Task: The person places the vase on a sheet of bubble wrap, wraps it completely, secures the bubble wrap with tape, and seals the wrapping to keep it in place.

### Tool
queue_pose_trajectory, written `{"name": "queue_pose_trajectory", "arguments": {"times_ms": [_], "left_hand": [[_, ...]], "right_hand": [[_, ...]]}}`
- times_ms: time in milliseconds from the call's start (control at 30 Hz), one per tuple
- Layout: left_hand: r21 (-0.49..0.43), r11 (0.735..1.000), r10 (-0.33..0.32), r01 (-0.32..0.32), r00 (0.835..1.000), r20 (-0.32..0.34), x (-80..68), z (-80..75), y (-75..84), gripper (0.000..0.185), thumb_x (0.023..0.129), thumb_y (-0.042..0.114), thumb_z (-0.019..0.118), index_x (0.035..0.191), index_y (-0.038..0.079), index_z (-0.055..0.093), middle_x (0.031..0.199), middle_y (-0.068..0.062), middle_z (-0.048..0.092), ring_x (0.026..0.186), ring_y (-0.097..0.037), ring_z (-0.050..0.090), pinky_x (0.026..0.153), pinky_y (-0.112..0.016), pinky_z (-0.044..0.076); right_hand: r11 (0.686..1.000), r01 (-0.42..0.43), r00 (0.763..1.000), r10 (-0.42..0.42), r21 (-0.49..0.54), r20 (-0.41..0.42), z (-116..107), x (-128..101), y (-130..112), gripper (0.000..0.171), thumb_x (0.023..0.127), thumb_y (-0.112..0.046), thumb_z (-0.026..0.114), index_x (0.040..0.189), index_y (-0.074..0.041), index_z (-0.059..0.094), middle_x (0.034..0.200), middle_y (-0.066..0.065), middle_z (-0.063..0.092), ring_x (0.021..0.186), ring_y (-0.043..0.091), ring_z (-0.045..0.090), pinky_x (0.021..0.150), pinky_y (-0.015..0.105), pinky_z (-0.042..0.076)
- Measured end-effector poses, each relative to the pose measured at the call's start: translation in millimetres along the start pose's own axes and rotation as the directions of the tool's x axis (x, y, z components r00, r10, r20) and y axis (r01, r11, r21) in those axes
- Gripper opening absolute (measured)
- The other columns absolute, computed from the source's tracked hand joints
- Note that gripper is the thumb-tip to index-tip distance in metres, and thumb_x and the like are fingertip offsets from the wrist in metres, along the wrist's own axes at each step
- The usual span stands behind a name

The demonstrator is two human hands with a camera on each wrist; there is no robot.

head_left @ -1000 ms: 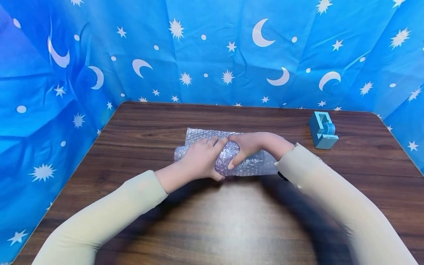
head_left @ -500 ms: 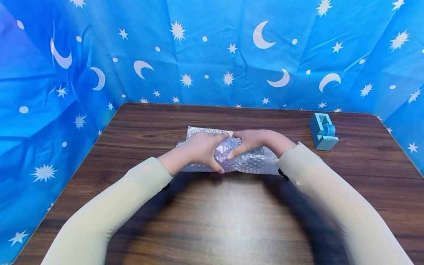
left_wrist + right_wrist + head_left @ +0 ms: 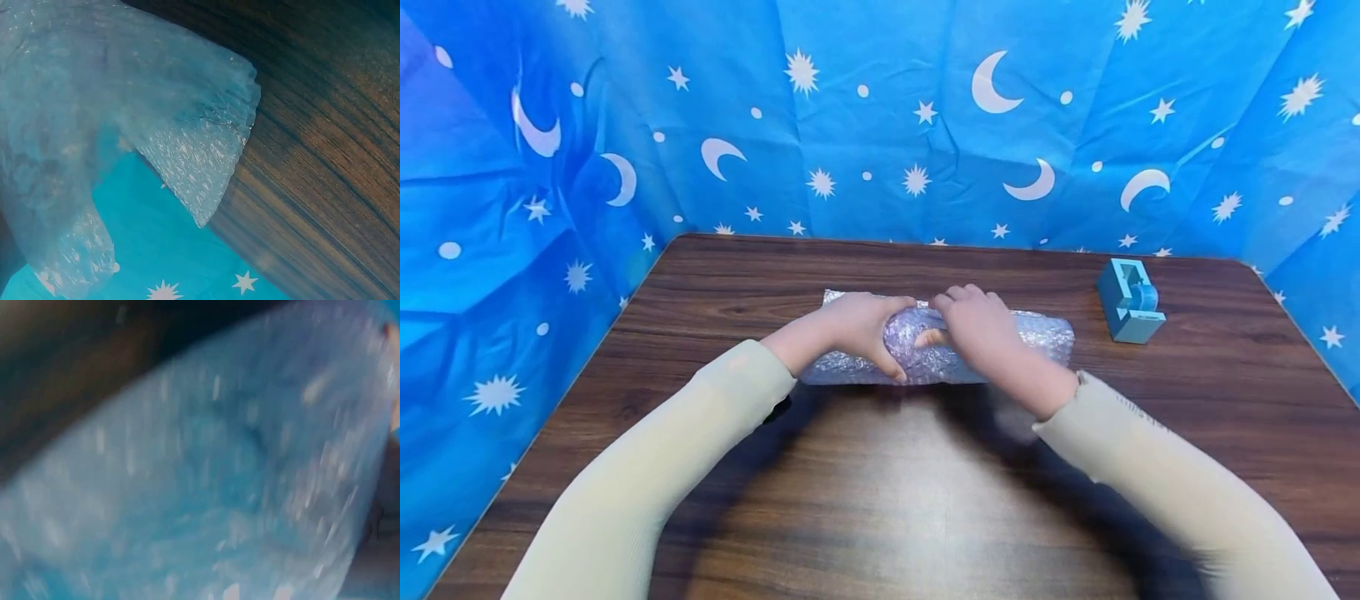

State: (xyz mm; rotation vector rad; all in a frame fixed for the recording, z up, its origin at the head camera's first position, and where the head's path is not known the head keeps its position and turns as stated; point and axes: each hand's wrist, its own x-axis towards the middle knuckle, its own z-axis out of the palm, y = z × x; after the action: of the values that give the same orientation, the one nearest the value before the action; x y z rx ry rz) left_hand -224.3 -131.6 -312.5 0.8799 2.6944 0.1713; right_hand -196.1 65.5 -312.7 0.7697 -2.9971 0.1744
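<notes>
A bundle of clear bubble wrap [image 3: 912, 340] lies across the middle of the table, rolled round something hidden inside. My left hand [image 3: 859, 323] grips the bundle from the left, thumb at the near side and fingers over the far side. From the right, my right hand [image 3: 983, 327] holds the wrap, its thumb on the near part and its fingers over the top. In the left wrist view, a loose corner of the bubble wrap [image 3: 194, 169] sticks out past the table edge in that view. Blurred bubble wrap [image 3: 187, 487] fills most of the right wrist view.
A light-blue tape dispenser [image 3: 1131, 302] with a roll of tape stands at the back right of the dark wooden table [image 3: 880, 475]. Blue cloth [image 3: 880, 117] printed with stars and moons hangs behind and along the sides.
My right hand has turned so its wrist comes nearer and its fingers point away over the wrap. The flat right part of the wrap is now folded up into the roll.
</notes>
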Motion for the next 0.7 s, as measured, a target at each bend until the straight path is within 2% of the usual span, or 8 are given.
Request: {"name": "queue_pose_trajectory", "arguments": {"times_ms": [67,167,300,400,467,533,600,700], "left_hand": [[-0.018,1.0,0.001,0.0,1.0,0.011,2.1,-0.5,-1.3,0.112,0.071,0.054,0.088,0.158,0.005,0.037,0.147,-0.019,0.06,0.131,-0.036,0.062,0.112,-0.047,0.051],[-0.041,0.999,-0.014,0.016,0.999,0.031,3.7,-1.2,-2.0,0.11,0.072,0.053,0.087,0.158,0.007,0.036,0.145,-0.018,0.062,0.13,-0.035,0.062,0.111,-0.048,0.051],[-0.077,0.996,-0.03,0.036,0.997,0.069,7.9,-2.7,-4.6,0.109,0.073,0.052,0.086,0.159,0.008,0.036,0.146,-0.016,0.061,0.13,-0.032,0.061,0.11,-0.048,0.051],[-0.126,0.991,-0.025,0.037,0.996,0.091,12.0,-3.9,-8.8,0.106,0.073,0.048,0.086,0.158,0.008,0.037,0.146,-0.015,0.06,0.13,-0.031,0.06,0.111,-0.047,0.05],[-0.171,0.985,-0.017,0.034,0.995,0.101,13.9,-4.1,-12.4,0.103,0.074,0.046,0.087,0.156,0.008,0.039,0.145,-0.014,0.06,0.13,-0.03,0.06,0.112,-0.047,0.049],[-0.211,0.977,-0.008,0.03,0.994,0.106,15.2,-3.9,-15.3,0.099,0.075,0.045,0.087,0.155,0.008,0.041,0.144,-0.014,0.06,0.129,-0.03,0.06,0.112,-0.047,0.049],[-0.249,0.968,0.001,0.027,0.994,0.113,16.6,-4.3,-17.4,0.096,0.076,0.044,0.087,0.154,0.009,0.042,0.144,-0.013,0.06,0.128,-0.03,0.059,0.113,-0.047,0.049],[-0.289,0.957,0.015,0.019,0.993,0.118,19.1,-6.6,-18.6,0.092,0.078,0.043,0.085,0.152,0.008,0.043,0.142,-0.013,0.06,0.126,-0.029,0.06,0.111,-0.048,0.05]], "right_hand": [[0.999,0.027,0.997,-0.03,-0.041,-0.074,5.6,-7.6,-4.4,0.065,0.088,-0.053,0.066,0.128,-0.002,0.069,0.123,0.015,0.074,0.116,0.033,0.068,0.1,0.05,0.056],[0.995,0.058,0.988,-0.068,-0.077,-0.135,13.6,-13.8,-5.6,0.06,0.095,-0.049,0.06,0.13,-0.002,0.069,0.123,0.017,0.075,0.115,0.033,0.071,0.102,0.048,0.057],[0.995,0.075,0.993,-0.081,-0.065,-0.09,18.1,-14.7,-1.9,0.064,0.102,-0.051,0.052,0.14,0.001,0.061,0.134,0.02,0.069,0.122,0.035,0.069,0.104,0.049,0.055],[0.996,0.079,0.997,-0.079,-0.04,0.007,18.0,-12.2,0.5,0.088,0.095,-0.066,0.056,0.147,0.004,0.05,0.142,0.024,0.062,0.129,0.038,0.064,0.107,0.052,0.053],[0.994,0.089,0.995,-0.087,-0.057,0.049,19.3,-10.7,1.2,0.106,0.083,-0.073,0.066,0.15,0.007,0.044,0.146,0.026,0.058,0.134,0.039,0.06,0.11,0.053,0.051],[0.992,0.09,0.995,-0.085,-0.09,0.058,23.0,-9.4,1.1,0.12,0.072,-0.074,0.076,0.152,0.008,0.04,0.15,0.027,0.054,0.138,0.04,0.056,0.113,0.053,0.049],[0.986,0.091,0.995,-0.085,-0.139,0.046,26.9,-8.1,0.7,0.124,0.067,-0.07,0.083,0.151,0.009,0.039,0.15,0.028,0.053,0.138,0.04,0.056,0.114,0.052,0.048],[0.979,0.079,0.997,-0.08,-0.186,-0.002,30.9,-5.3,1.9,0.119,0.065,-0.063,0.088,0.148,0.009,0.042,0.144,0.026,0.058,0.132,0.038,0.06,0.111,0.049,0.051]]}}
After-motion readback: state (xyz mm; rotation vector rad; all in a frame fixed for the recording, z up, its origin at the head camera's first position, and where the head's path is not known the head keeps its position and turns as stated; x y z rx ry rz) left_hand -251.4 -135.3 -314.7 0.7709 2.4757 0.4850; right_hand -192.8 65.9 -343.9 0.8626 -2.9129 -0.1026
